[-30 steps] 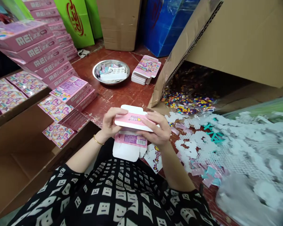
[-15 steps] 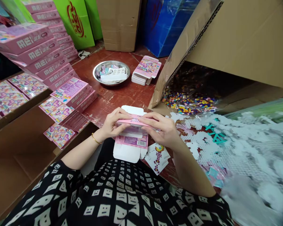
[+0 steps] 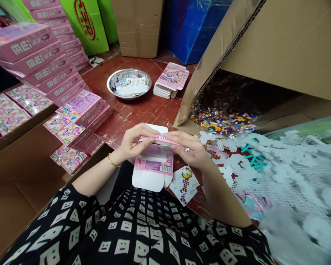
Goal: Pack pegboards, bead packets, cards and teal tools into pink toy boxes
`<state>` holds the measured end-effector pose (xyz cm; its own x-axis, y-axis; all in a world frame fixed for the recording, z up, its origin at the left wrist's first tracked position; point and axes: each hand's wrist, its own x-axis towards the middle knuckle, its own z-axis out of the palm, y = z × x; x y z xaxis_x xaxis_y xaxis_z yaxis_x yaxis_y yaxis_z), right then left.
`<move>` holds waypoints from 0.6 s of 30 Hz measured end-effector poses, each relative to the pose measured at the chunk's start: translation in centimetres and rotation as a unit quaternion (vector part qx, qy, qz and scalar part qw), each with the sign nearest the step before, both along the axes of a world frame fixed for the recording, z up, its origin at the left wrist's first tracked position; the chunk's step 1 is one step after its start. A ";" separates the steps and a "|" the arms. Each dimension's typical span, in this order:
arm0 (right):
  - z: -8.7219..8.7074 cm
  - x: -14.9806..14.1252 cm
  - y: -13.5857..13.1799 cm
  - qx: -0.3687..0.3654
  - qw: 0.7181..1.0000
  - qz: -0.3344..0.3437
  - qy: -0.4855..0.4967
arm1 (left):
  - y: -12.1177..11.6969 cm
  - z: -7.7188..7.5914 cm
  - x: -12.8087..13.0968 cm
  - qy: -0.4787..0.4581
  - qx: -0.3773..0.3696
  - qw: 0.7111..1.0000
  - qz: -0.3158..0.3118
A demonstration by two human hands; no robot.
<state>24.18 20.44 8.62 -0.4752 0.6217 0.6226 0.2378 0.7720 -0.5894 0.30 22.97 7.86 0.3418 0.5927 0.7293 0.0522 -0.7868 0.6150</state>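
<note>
A small pink carton [image 3: 155, 163] with white flaps and a barcode is held over my lap, partly folded into shape. My left hand [image 3: 134, 141] grips its upper left edge with fingers curled. My right hand [image 3: 189, 149] pinches its upper right edge. A white card with a pixel pattern [image 3: 185, 183] lies just under my right wrist on the red floor.
Stacks of pink boxes [image 3: 41, 62] fill the left. A steel bowl [image 3: 128, 83] and a pile of flat cartons [image 3: 171, 80] sit ahead. A tipped cardboard box with coloured beads [image 3: 223, 119] and white plastic grids [image 3: 278, 165] lie on the right.
The carton's top panel has tilted from facing me to edge-on, and both hands have shifted their grip along its upper edge.
</note>
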 end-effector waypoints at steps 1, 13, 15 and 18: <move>-0.1 -0.1 0.1 -0.003 1.000 0.010 0.008 | 0.1 -0.1 -0.2 0.002 0.010 1.000 -0.014; -3.7 -0.5 -1.5 0.032 0.982 -0.187 0.018 | 0.2 -0.3 -0.7 0.039 0.098 0.990 0.092; -4.2 -0.8 -2.6 -0.021 0.972 -0.228 0.050 | -0.2 0.5 -1.4 -0.080 0.099 0.975 0.185; -5.3 -1.6 -5.0 -0.107 0.958 -0.215 0.159 | -1.1 0.2 -2.8 -0.226 0.001 0.938 0.261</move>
